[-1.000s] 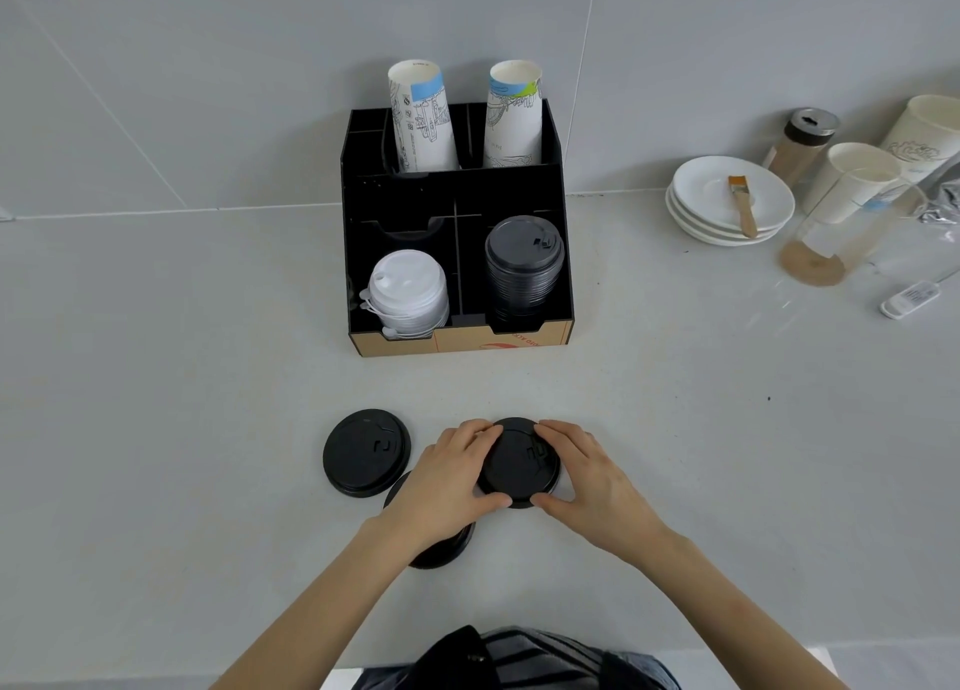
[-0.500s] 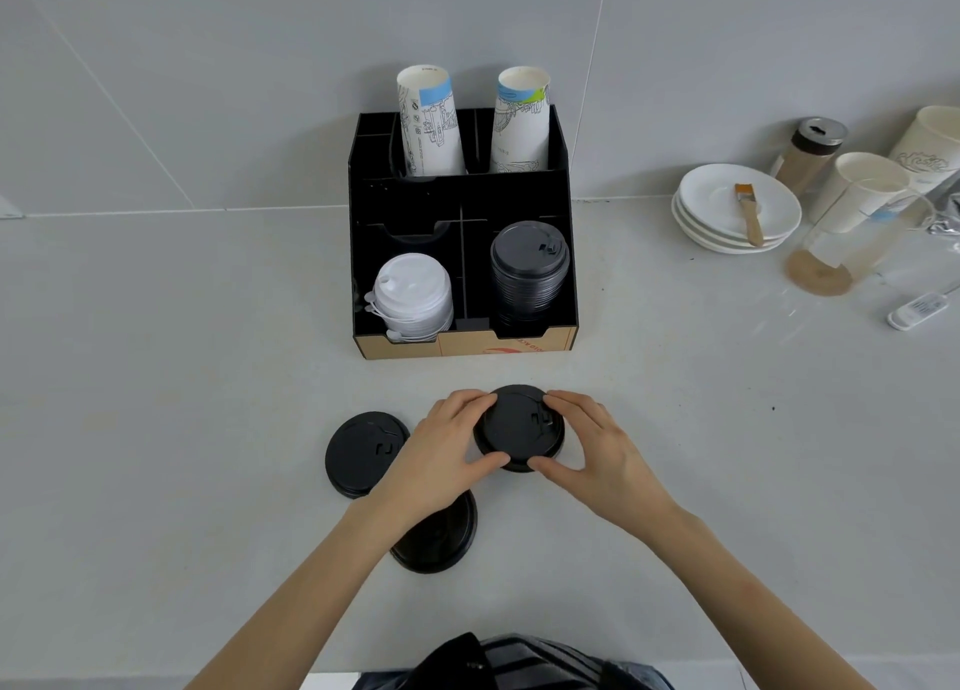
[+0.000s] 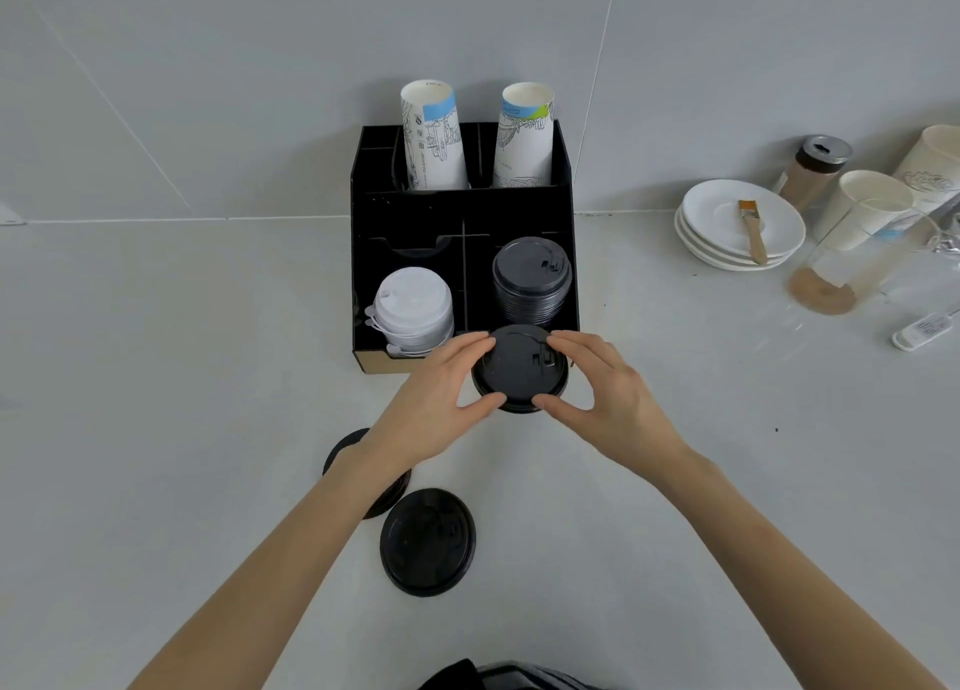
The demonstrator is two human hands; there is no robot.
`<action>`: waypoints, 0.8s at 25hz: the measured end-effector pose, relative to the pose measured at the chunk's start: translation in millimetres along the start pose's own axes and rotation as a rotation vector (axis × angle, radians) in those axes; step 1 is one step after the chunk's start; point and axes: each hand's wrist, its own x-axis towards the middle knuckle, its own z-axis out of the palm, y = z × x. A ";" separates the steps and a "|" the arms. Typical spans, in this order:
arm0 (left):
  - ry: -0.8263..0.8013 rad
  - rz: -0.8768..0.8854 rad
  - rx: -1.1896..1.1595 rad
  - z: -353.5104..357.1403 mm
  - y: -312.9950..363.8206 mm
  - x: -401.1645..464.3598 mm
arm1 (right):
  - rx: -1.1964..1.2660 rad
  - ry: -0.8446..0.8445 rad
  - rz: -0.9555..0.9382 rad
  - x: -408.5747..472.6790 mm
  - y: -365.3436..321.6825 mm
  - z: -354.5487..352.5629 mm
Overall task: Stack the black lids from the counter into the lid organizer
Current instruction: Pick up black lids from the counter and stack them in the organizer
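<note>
From the head camera, my left hand (image 3: 431, 403) and right hand (image 3: 613, 403) each close their grip on one black lid (image 3: 519, 369) at frame centre, just before the organizer (image 3: 462, 211). Two more lids (image 3: 427, 541) lie on the table (image 3: 156, 377) below.

- wall (image 3: 208, 65): large pale grey tiles, thin grout lines, far side
- countertop (image 3: 156, 377): light grey, matte, meets the wall at a white seam
- light: soft, even, faint shadows only
</note>
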 end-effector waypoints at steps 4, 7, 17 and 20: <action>0.026 0.013 0.021 -10.0 3.8 22.0 | 0.001 0.046 0.009 20.6 -2.3 -8.1; 0.030 0.010 0.028 -15.9 6.4 39.7 | 0.000 0.073 0.023 35.4 -2.9 -11.5; 0.034 0.025 0.085 -28.3 0.9 96.1 | -0.022 0.131 0.096 82.5 8.3 -16.0; 0.031 0.018 0.111 -27.5 -2.7 108.8 | -0.039 0.152 0.113 94.5 11.0 -13.3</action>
